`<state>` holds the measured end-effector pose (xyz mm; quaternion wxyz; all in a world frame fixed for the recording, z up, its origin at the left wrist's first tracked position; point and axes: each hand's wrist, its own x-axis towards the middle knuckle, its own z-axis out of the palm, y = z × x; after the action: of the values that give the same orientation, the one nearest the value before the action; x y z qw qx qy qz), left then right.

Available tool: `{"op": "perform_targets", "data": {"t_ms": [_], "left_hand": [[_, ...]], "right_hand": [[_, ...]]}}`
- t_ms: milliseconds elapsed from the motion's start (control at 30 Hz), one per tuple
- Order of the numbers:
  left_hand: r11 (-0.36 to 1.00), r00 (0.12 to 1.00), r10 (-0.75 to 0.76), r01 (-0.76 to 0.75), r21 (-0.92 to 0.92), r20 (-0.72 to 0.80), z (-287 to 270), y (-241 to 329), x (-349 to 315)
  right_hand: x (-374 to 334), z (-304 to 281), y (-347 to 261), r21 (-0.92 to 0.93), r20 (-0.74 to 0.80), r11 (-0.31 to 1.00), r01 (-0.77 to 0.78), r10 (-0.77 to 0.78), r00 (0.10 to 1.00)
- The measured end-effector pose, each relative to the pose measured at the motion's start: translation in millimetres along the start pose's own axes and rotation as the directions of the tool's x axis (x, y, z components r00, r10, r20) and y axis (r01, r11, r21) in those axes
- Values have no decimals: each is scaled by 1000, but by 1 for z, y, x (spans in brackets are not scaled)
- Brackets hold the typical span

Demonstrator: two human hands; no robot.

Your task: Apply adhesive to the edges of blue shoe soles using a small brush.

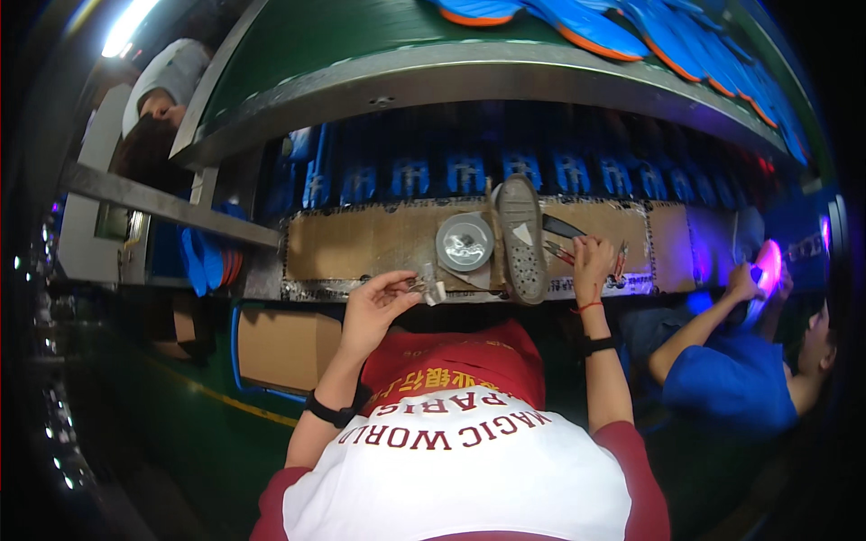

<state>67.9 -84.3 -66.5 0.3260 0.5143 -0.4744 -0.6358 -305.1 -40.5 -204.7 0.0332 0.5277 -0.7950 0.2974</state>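
Observation:
My left hand (pixel 374 311) is at the bench's near edge, its thumb and fingers pinching a small crumpled piece of clear and whitish wrap (pixel 434 290). On the right, my right hand (pixel 592 264) has its fingers bent down among hand tools, beside a long black tool (pixel 561 225) and red-handled tools (pixel 559 253). What its fingertips hold, if anything, is hidden. Between my hands, a grey-beige shoe sole (pixel 520 239) stands raised, a torn white patch on it. Left of the sole sits a round grey bowl (pixel 465 242) with pale contents.
Cardboard (pixel 361 243) covers the bench. Behind it stands a row of blue items; above, a green conveyor (pixel 334 45) carries blue insoles with orange edges (pixel 595 32). A cardboard box (pixel 284 347) is low left. At right, a person in blue (pixel 731 379) holds a lit shoe piece.

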Motion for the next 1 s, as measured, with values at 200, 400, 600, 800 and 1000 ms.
{"op": "perform_targets", "data": {"t_ms": [200, 400, 600, 800, 1000], "left_hand": [[817, 961, 243, -275, 506, 129, -13, 19, 11], [655, 876, 337, -481, 583, 344, -54, 9, 15], [706, 864, 198, -453, 544, 463, -129, 3, 5], [951, 972, 147, -89, 296, -182, -243, -66, 8], [947, 384, -318, 93, -306, -867, -483, -226, 35]], "right_hand": [[27, -78, -192, 471, 56, 775, 422, -504, 862], [5, -64, -287, 532, 300, 577, 620, -813, 500], [-18, -28, -348, 559, 387, 474, 681, -875, 291], [-37, 14, -401, 507, 425, 562, 653, -822, 378], [-51, 29, -414, 410, 427, 678, 610, -734, 528]]}}
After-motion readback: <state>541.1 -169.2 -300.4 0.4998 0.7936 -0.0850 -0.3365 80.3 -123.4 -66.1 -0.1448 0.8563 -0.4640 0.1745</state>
